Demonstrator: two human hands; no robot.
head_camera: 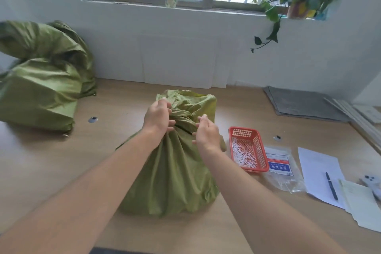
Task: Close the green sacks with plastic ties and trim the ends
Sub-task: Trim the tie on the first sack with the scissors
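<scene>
Green fabric of the sack [175, 175] is bunched at its neck and gripped by the curled fingers of the left hand [157, 118]. The sack is laid mid-table [45, 171], just left of a red basket [247, 131]. The right hand [207, 135] is held half-curled beside the neck; whether fabric is grasped cannot be told.

sheeny cloth sack [175, 171], matt wood table [51, 171]

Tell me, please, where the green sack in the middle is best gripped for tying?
Grip the gathered neck of the green sack with the right hand, coming from the right, opposite the left hand that bunches it: the fabric narrows there into pleats.
</scene>
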